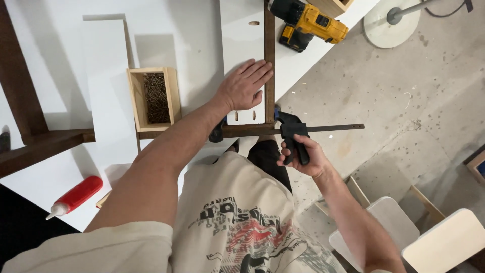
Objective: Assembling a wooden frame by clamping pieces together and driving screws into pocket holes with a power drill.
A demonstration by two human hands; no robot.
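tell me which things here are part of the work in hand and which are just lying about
In use: left hand flat on white panel, dark wood strip, right hand squeezing bar clamp.
Lying about: yellow drill, box of screws, red glue bottle.

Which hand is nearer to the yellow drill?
Left. The left hand lies flat on the white panel just below the drill; the right hand grips the clamp farther away.

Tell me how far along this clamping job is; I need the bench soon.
Done, it seems: the dark wooden strip lies along the white panel, with the black bar clamp set across its end. In hand: the left hand presses the panel flat while the right hand grips the clamp's handle. Left: the yellow cordless drill and the wooden box of screws lie untouched.
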